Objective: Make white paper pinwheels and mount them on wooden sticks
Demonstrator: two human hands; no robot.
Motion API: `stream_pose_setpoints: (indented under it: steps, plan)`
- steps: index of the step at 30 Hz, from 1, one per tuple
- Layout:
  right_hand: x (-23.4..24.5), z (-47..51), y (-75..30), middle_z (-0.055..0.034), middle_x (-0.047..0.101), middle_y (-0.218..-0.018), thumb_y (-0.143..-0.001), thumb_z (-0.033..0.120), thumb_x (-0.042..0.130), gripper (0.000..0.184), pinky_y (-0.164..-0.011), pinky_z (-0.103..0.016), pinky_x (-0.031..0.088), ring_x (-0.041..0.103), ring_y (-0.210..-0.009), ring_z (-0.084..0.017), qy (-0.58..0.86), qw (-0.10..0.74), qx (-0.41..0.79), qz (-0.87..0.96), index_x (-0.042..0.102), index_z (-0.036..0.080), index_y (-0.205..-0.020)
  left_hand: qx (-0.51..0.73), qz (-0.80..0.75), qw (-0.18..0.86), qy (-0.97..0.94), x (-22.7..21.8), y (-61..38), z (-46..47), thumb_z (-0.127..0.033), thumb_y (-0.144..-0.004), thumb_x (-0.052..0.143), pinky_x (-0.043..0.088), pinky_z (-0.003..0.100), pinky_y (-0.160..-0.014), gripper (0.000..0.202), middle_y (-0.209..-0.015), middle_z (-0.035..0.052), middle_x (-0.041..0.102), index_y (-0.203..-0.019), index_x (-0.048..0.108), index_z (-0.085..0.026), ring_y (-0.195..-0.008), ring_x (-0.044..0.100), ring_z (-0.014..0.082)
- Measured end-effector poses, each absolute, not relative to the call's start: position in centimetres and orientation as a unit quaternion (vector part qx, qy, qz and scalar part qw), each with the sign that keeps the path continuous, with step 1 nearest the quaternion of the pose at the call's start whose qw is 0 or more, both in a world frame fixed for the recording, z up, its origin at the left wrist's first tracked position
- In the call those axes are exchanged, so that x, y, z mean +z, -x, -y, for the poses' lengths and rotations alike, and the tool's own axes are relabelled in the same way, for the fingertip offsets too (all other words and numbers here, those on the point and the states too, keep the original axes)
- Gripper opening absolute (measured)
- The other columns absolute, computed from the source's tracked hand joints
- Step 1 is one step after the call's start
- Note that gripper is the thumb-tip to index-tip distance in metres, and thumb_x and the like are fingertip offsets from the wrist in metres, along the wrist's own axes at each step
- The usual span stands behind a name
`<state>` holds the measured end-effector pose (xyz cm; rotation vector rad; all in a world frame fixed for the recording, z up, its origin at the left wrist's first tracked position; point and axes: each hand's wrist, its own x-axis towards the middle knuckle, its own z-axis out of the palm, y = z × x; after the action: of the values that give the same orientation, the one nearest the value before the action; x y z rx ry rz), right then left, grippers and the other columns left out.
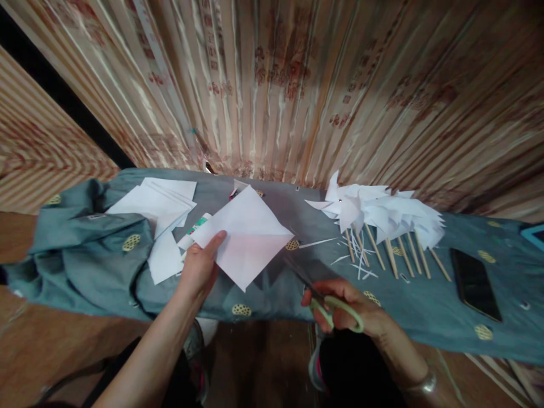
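Observation:
My left hand point(199, 266) pinches the left corner of a white square sheet of paper point(249, 235), held up like a diamond over the table. My right hand point(346, 306) is closed round the light green handles of a pair of scissors point(327, 300). Their dark blades point up and left toward the sheet's lower right edge, a short gap away.
A grey-blue cloth point(425, 306) covers the table. A stack of white sheets point(157, 207) lies at the left. Several paper pinwheels on wooden sticks point(382, 221) lie at the right, with thin paper strips point(361, 263) beside them. A dark phone point(475, 283) rests further right. Striped curtains hang behind.

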<state>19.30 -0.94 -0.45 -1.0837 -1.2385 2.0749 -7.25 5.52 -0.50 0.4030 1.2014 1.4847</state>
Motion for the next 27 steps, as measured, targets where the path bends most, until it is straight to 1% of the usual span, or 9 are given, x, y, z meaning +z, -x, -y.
stream_pose_setpoints:
  steps: [2, 4, 8, 13, 16, 18, 20, 23, 27]
  plan:
    - [-0.3, 0.3, -19.7, -0.0012, 0.065, -0.065, -0.057, 0.055, 0.082, 0.054, -0.053, -0.027, 0.042, 0.054, -0.055, -0.013, 0.457, 0.376, 0.673, 0.443, 0.07, 0.018, -0.095, 0.597, -0.513, 0.585, -0.195, -0.7, 7.2, -5.0, -0.019, -0.059, 0.08, 0.057, 0.028, -0.067, 0.027, -0.077, 0.0077, 0.075, -0.083, 0.071, -0.011, -0.068, 0.07, 0.0205]
    - [-0.4, -0.5, -19.7, -0.0006, 0.066, -0.068, -0.054, 0.048, 0.085, 0.049, -0.051, -0.026, 0.042, 0.054, -0.056, -0.013, 0.518, 0.468, 0.569, 0.435, 0.068, 0.021, -0.091, 0.555, -0.522, 0.609, -0.22, -0.8, 7.0, -4.4, -0.025, -0.054, 0.084, 0.055, 0.027, -0.06, 0.032, -0.073, 0.0087, 0.074, -0.079, 0.071, -0.011, -0.062, 0.068, 0.0206]
    - [-0.8, -1.3, -18.5, 0.0005, 0.069, -0.077, -0.051, 0.032, 0.087, 0.05, -0.056, -0.025, 0.046, 0.059, -0.064, -0.014, 0.537, 0.461, 0.537, 0.46, 0.065, 0.023, -0.095, 0.474, -0.528, 0.654, -0.261, -1.1, 6.4, -3.5, -0.031, -0.05, 0.086, 0.049, 0.025, -0.049, 0.033, -0.068, 0.0108, 0.073, -0.071, 0.072, -0.009, -0.052, 0.064, 0.0186]
    - [-1.3, -1.3, -16.8, 0.001, 0.069, -0.074, -0.054, 0.03, 0.084, 0.039, -0.057, -0.026, 0.046, 0.059, -0.063, -0.014, 0.526, 0.419, 0.559, 0.486, 0.067, 0.021, -0.088, 0.422, -0.511, 0.702, -0.262, -1.5, 5.9, -3.2, -0.028, -0.053, 0.086, 0.048, 0.025, -0.049, 0.03, -0.067, 0.0125, 0.073, -0.071, 0.073, -0.008, -0.05, 0.063, 0.0187]
    - [-1.6, -1.7, -16.3, 0.0009, 0.07, -0.072, -0.053, 0.034, 0.083, 0.035, -0.056, -0.025, 0.047, 0.059, -0.06, -0.013, 0.526, 0.442, 0.571, 0.45, 0.066, 0.02, -0.081, 0.458, -0.473, 0.721, -0.216, -1.3, 5.9, -3.3, -0.042, -0.054, 0.085, 0.053, 0.029, -0.059, 0.039, -0.075, 0.0113, 0.075, -0.076, 0.074, -0.012, -0.064, 0.068, 0.023]
    - [-1.9, -2.4, -16.0, 0.0009, 0.07, -0.071, -0.05, 0.036, 0.084, 0.038, -0.056, -0.026, 0.048, 0.059, -0.059, -0.013, 0.53, 0.48, 0.563, 0.415, 0.064, 0.02, -0.078, 0.481, -0.418, 0.746, -0.194, -1.1, 5.8, -3.3, -0.057, -0.057, 0.079, 0.055, 0.034, -0.071, 0.053, -0.09, 0.0125, 0.075, -0.087, 0.074, -0.014, -0.084, 0.07, 0.0278]
    - [-2.2, -3.1, -15.6, 0.001, 0.071, -0.071, -0.048, 0.037, 0.085, 0.042, -0.055, -0.026, 0.048, 0.058, -0.057, -0.013, 0.536, 0.517, 0.544, 0.386, 0.063, 0.02, -0.08, 0.488, -0.367, 0.768, -0.192, -1.0, 5.5, -3.1, -0.065, -0.06, 0.074, 0.053, 0.039, -0.084, 0.062, -0.106, 0.014, 0.072, -0.098, 0.072, -0.016, -0.105, 0.065, 0.0313]
    - [-2.6, -4.1, -14.9, 0.0019, 0.069, -0.068, -0.05, 0.037, 0.083, 0.046, -0.055, -0.026, 0.047, 0.057, -0.056, -0.013, 0.554, 0.544, 0.503, 0.379, 0.062, 0.02, -0.087, 0.497, -0.348, 0.768, -0.205, -1.5, 4.4, -2.6, -0.059, -0.056, 0.08, 0.049, 0.044, -0.091, 0.066, -0.12, 0.0145, 0.067, -0.108, 0.068, -0.019, -0.12, 0.056, 0.0329]
    - [-2.8, -4.5, -13.2, 0.0005, 0.069, -0.07, -0.059, 0.037, 0.078, 0.042, -0.059, -0.028, 0.048, 0.061, -0.062, -0.016, 0.578, 0.529, 0.438, 0.44, 0.062, 0.018, -0.093, 0.499, -0.365, 0.742, -0.26, -2.3, 2.2, -2.0, -0.039, -0.053, 0.087, 0.047, 0.041, -0.094, 0.07, -0.122, 0.0159, 0.065, -0.115, 0.063, -0.016, -0.119, 0.057, 0.0321]
